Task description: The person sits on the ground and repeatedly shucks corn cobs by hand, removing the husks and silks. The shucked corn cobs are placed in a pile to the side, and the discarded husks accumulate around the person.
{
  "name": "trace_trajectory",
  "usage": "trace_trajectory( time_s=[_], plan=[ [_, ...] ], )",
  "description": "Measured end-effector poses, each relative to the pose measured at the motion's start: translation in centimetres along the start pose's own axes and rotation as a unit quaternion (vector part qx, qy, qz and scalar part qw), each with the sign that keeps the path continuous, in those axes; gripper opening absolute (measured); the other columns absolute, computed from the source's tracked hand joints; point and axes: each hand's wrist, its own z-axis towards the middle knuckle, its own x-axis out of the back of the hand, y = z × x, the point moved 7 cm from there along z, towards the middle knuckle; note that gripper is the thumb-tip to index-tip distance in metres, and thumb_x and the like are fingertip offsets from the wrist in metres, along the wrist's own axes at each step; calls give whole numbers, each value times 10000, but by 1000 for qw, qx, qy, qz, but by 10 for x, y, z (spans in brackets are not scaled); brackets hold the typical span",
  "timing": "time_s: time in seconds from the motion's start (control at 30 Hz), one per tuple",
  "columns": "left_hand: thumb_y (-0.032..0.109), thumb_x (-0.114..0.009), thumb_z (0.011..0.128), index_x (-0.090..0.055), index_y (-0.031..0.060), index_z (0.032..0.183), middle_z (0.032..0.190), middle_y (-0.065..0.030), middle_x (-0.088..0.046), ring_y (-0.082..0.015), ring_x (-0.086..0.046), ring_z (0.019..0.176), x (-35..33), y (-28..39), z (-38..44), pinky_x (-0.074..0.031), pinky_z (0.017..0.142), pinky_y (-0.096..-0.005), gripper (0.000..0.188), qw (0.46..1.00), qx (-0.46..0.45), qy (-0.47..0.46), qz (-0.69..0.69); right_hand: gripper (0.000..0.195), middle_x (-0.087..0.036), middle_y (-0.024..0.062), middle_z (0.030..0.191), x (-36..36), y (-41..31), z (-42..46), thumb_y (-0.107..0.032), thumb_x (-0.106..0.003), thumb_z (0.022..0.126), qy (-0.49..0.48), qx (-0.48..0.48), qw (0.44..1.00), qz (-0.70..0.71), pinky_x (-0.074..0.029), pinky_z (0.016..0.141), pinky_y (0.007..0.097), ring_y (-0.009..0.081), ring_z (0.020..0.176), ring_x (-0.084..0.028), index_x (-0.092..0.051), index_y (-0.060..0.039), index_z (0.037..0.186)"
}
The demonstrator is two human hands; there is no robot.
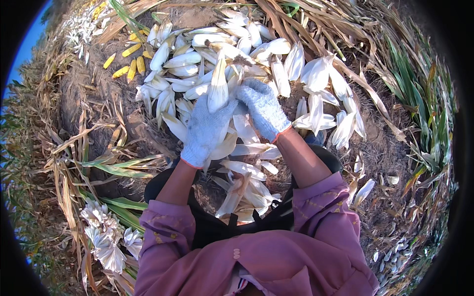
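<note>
An ear of corn in its pale husk (218, 87) lies in my left hand (209, 129), its tip pointing away from me. Both hands wear whitish knit gloves with orange cuff edges. Close beside it, my right hand (263, 107) has its fingers curled in at the left thumb; whether anything is inside them is hidden. Just beyond my hands spreads a heap of husked-over corn ears (183, 64). Loose stripped husks (246, 177) lie below my hands, between my legs.
Several bare yellow cobs (131, 68) lie on the soil left of the heap. Opened husks (316, 111) lie to the right. Dry cornstalks (311, 22) are piled at the far right, with green leaves (418, 96) along that side. A husk bunch (105, 236) sits lower left.
</note>
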Motion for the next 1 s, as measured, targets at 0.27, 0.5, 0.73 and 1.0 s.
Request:
trace_trajectory(
  time_s=[0.27,0.5,0.73,1.0],
  plan=[
    [373,-591,929,-595,21,1101,914,-111,-632,-221,-632,810,5,-16,4,-506,713,-344,392,979,-196,1,56,293,-638,29,928,-20,5,-4,-271,-605,948,-30,-55,989,135,-496,690,234,87,766,-594,-631,-2,1060],
    [340,-508,970,-570,73,1076,900,-39,-597,-116,-602,805,4,-45,17,-511,688,-270,294,942,31,-47,-330,250,-635,19,910,-41,-7,-17,-251,-611,945,-107,-64,992,29,-492,715,248,83,800,-579,-653,-18,1025],
    [294,-566,922,-573,65,1109,893,-33,-596,-158,-601,802,42,-35,19,-505,727,-300,296,894,97,61,-432,285,-611,57,793,-68,6,-46,-291,-652,899,-335,15,911,-238,-468,681,268,102,738,-555,-666,-9,944],
    [302,-610,908,-572,67,1167,985,-47,-586,-144,-597,864,56,-34,11,-496,749,-294,351,913,56,58,-399,372,-641,81,782,-92,51,-91,-386,-608,890,-443,-171,852,-219,-493,692,334,175,730,-615,-675,-29,969]
  ],
)
